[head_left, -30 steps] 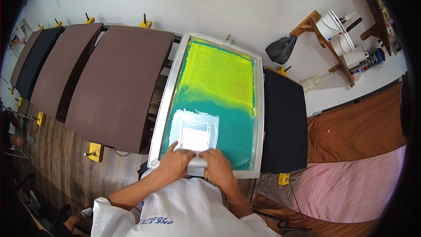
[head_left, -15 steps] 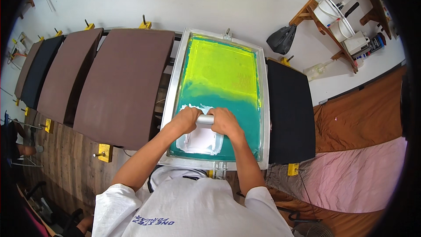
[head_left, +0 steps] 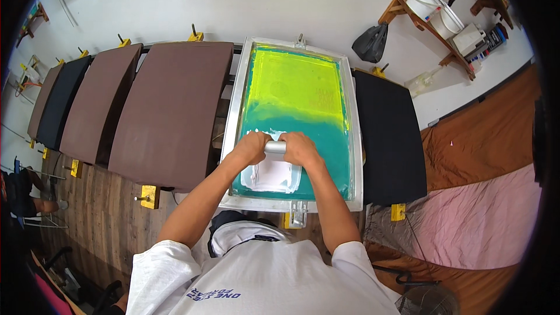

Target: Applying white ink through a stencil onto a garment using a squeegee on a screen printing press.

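The left hand (head_left: 252, 147) and the right hand (head_left: 300, 149) are both clamped on the grey squeegee (head_left: 275, 147), one at each end, with a short stretch of its rounded bar left exposed between them. The fingertips are hidden behind the bar. The squeegee is held inside the screen-printing frame (head_left: 262, 203), in its nearer half, and its lower edge cannot be made out. Between the forearms, a pale patch of white ink (head_left: 271, 178) is spread on the mesh on the near side of the squeegee. Around this patch the mesh is coated in green emulsion (head_left: 326, 160); the far half is covered by a bright yellow area (head_left: 294, 81). The frame is fitted with a metal clamp (head_left: 297, 214) at its near edge. To the left, a broad brown platen (head_left: 169, 116) is flanked by further boards; to the right, a black platen (head_left: 389, 140) is set just beside the frame. Beyond it, brown cloth (head_left: 466, 111) and pink cloth (head_left: 478, 216) are spread. On a wall shelf, white buckets (head_left: 423, 0) are kept.
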The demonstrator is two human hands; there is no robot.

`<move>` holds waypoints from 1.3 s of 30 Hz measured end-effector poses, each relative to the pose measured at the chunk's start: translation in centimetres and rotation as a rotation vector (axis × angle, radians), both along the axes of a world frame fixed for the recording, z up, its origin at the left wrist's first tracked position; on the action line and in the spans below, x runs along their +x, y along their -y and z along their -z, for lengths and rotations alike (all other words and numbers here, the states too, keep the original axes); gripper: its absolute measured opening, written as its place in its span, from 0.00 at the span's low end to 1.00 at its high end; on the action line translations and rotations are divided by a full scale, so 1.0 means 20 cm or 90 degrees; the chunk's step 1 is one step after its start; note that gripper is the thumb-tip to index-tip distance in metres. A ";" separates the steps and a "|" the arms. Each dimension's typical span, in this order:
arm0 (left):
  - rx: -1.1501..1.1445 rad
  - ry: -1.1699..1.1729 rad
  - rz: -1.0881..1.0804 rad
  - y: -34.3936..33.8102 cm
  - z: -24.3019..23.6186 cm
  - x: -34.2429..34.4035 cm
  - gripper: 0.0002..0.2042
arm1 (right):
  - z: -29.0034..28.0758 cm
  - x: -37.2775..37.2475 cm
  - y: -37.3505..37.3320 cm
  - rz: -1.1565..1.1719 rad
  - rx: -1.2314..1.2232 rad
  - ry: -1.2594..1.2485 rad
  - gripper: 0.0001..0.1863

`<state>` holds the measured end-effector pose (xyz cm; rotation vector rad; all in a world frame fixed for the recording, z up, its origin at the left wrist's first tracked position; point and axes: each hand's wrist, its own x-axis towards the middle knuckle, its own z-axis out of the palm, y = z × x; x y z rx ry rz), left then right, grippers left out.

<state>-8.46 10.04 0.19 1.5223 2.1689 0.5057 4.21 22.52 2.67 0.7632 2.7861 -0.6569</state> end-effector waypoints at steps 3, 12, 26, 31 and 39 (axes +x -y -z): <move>0.047 -0.004 -0.003 0.04 0.04 0.04 0.20 | 0.02 0.04 0.03 0.004 0.015 -0.019 0.18; 0.067 -0.042 -0.083 0.16 0.05 0.20 0.24 | 0.03 0.17 0.20 0.027 0.088 -0.076 0.21; 0.098 -0.015 -0.075 0.42 0.05 0.40 0.21 | 0.04 0.38 0.46 0.044 0.077 -0.065 0.17; 0.086 -0.018 -0.079 0.49 0.02 0.48 0.21 | 0.03 0.44 0.53 0.048 0.074 -0.067 0.17; 0.111 -0.049 -0.070 0.52 0.05 0.50 0.21 | 0.04 0.47 0.57 0.076 0.072 -0.062 0.21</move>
